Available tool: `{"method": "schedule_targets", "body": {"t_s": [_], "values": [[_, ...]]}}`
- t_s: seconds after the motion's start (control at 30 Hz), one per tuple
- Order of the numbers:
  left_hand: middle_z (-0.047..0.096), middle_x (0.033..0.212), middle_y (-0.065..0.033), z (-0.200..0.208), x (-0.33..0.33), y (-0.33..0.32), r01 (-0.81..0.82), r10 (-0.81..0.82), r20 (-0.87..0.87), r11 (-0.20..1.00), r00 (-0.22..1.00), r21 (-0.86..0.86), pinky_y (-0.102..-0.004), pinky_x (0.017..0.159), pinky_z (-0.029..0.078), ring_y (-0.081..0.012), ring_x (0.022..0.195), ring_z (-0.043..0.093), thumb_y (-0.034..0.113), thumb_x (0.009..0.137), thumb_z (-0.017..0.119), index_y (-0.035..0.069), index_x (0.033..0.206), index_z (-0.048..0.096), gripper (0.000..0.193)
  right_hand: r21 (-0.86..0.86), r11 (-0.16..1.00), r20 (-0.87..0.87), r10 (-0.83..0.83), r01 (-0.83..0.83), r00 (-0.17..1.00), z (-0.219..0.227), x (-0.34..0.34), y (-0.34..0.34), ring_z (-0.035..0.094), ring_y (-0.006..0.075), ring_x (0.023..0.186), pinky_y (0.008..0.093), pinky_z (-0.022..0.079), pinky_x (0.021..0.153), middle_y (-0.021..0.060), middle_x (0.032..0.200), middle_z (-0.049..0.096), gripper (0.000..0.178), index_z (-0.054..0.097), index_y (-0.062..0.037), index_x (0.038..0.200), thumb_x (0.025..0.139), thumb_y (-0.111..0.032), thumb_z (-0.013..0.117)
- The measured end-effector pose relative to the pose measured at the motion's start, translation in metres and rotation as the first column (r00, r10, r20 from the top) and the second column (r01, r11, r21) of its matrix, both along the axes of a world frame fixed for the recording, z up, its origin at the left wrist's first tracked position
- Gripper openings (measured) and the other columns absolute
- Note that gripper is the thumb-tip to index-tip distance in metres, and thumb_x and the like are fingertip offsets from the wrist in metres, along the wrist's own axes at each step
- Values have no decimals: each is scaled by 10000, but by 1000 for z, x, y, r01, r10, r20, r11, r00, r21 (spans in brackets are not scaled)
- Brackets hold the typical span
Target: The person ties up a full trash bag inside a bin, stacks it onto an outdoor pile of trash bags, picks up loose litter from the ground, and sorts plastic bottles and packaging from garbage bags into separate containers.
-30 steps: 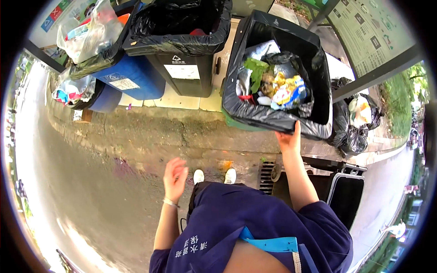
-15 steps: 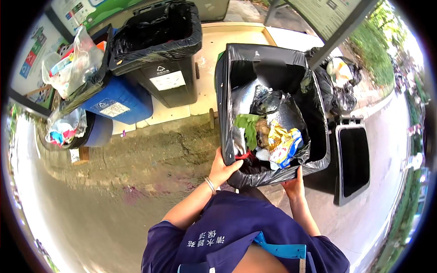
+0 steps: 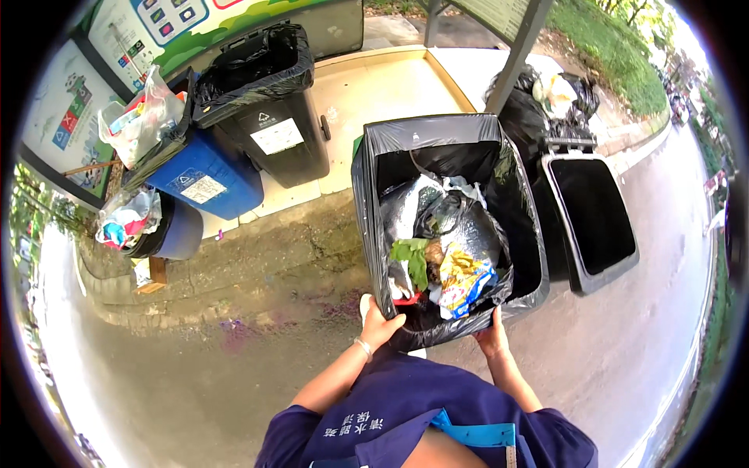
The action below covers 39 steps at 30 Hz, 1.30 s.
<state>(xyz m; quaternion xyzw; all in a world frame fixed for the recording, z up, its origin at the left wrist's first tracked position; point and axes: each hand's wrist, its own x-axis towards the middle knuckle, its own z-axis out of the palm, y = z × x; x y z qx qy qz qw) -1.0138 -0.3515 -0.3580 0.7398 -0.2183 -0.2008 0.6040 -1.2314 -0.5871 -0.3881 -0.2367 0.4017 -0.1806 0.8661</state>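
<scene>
Directly before me is a large wheeled trash bin lined with a black bag (image 3: 437,134). My left hand (image 3: 381,326) grips its near left corner, thumb over the bagged rim. My right hand (image 3: 493,337) holds the near rim further right, with its fingers partly hidden below. The bin tilts toward me, so its inside shows. In it lie a green leaf (image 3: 410,261), a crumpled yellow and blue wrapper (image 3: 466,281) and a dark, shiny bundle of bagged rubbish (image 3: 476,230). What is underneath cannot be seen.
Close on the right is a dark bin piece with a grey-rimmed rectangular face (image 3: 593,210). Black rubbish bags (image 3: 524,113) are heaped behind a metal post (image 3: 519,58). At left stand a black lined bin (image 3: 285,148), a blue bin (image 3: 204,183) and a smaller overfilled bin (image 3: 178,228), along a raised curb.
The held bin and both hands have come nearer to me and slightly left in the view. The grey-rimmed dark piece appears further up. Both hands keep their grip.
</scene>
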Motion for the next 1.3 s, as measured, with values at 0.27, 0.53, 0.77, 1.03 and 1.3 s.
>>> {"method": "schedule_targets", "body": {"t_s": [0.27,0.53,0.77,1.03,1.3], "values": [[594,1048,-153,17,-90,5,36,-32,-189,999,981,18,-381,872,479,-277,995,611,265,686,783,-24,1115,548,567,-34,998,-156,-62,58,986,40,-90,-1,658,230,945,434,546,750,79,1078,666,522,520,-60,1238,906,-453,608],[607,1054,-52,-21,-145,41,73,-109,-230,985,967,-156,-334,872,476,-178,956,582,125,727,739,18,1169,536,498,-89,995,-189,-67,51,980,34,-155,48,653,215,940,413,537,787,55,1109,657,511,544,-101,1221,906,-502,579],[582,1140,-85,-8,-144,30,34,-58,-338,997,939,-76,-331,911,450,-187,1027,569,119,716,750,2,1200,505,555,-79,991,-176,94,-109,980,25,-165,29,664,245,940,480,536,815,91,1072,676,575,592,-68,1183,881,-558,586],[584,1113,-137,10,-186,32,-178,180,-28,982,983,61,-361,913,444,-215,1015,555,210,825,740,-62,1157,535,475,34,985,22,-171,170,985,0,-236,-50,500,423,1181,589,441,903,245,1360,448,891,321,-117,1399,818,-787,398],[575,634,-25,4,-223,59,-398,466,-239,872,852,285,-243,378,346,-105,461,490,338,857,712,26,739,577,360,21,999,-101,35,-33,994,-42,-235,-146,580,357,1040,528,480,819,131,1138,627,734,529,-141,1221,883,-752,302]]}}
